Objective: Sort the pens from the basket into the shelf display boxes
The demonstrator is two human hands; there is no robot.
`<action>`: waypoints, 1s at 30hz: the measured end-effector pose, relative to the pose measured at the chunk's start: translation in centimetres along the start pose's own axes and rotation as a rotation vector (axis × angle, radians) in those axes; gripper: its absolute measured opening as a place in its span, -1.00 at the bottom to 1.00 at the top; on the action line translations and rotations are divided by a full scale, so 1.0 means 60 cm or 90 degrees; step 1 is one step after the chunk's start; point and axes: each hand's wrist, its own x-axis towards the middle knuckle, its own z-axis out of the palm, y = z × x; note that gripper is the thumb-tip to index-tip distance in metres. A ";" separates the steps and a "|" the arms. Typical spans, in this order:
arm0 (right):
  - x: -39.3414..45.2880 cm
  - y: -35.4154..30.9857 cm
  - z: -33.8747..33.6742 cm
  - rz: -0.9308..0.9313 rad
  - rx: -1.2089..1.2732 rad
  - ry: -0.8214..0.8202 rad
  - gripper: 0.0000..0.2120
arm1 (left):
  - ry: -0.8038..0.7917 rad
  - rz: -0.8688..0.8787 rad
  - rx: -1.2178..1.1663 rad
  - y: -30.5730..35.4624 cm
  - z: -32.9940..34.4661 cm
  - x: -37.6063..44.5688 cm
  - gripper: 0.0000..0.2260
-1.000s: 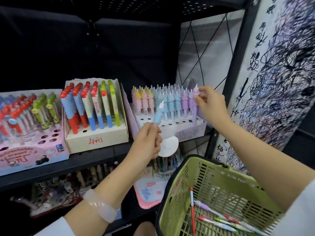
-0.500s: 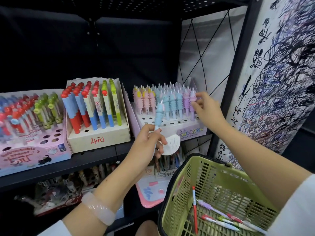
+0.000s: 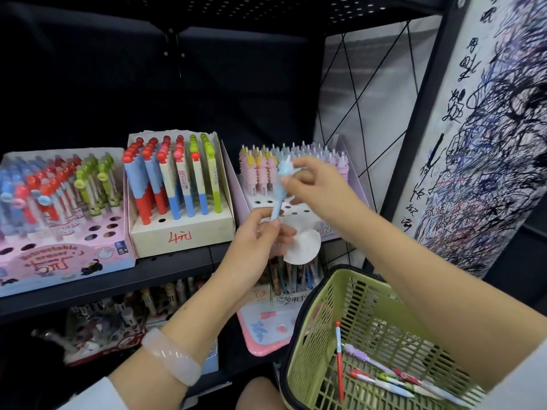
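Before the unicorn box [image 3: 299,208], blue pen [image 3: 279,190] — left hand [image 3: 260,235] below, right hand [image 3: 313,187] atop

There is one view only, from a wide-angle camera worn on the person's head. It looks forward and down, close to a dark shelf [image 3: 165,273] that runs across the left and middle of the frame. Display boxes [image 3: 180,232] stand on it at about arm's reach, with both forearms reaching in from the near edge. A green basket [image 3: 313,335] sits nearest, at the lower right. A scribbled board [image 3: 488,143] fills the right side. Straight lines bend toward the frame edges.
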 end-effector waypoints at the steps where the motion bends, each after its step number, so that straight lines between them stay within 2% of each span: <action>1: 0.008 -0.004 -0.008 -0.008 0.017 0.044 -0.91 | 0.002 0.009 0.017 0.001 -0.007 -0.001 -0.84; 5: 0.040 -0.007 -0.051 -0.054 0.032 0.232 -0.91 | -0.049 0.062 0.182 0.006 -0.035 -0.014 -0.75; 14: 0.051 0.033 -0.047 -0.037 -0.083 0.254 -0.89 | -0.065 0.060 0.284 -0.001 -0.062 -0.033 -0.75; 20: 0.064 0.030 -0.056 -0.062 -0.228 0.228 -0.78 | -0.078 0.056 0.296 0.003 -0.067 -0.039 -0.75; 25: 0.055 0.050 -0.039 0.047 -0.302 0.062 -0.67 | -0.085 0.054 0.308 0.002 -0.066 -0.040 -0.75; 30: 0.042 0.063 -0.035 0.066 -0.308 0.049 -0.71 | -0.088 0.063 0.303 -0.003 -0.057 -0.043 -0.78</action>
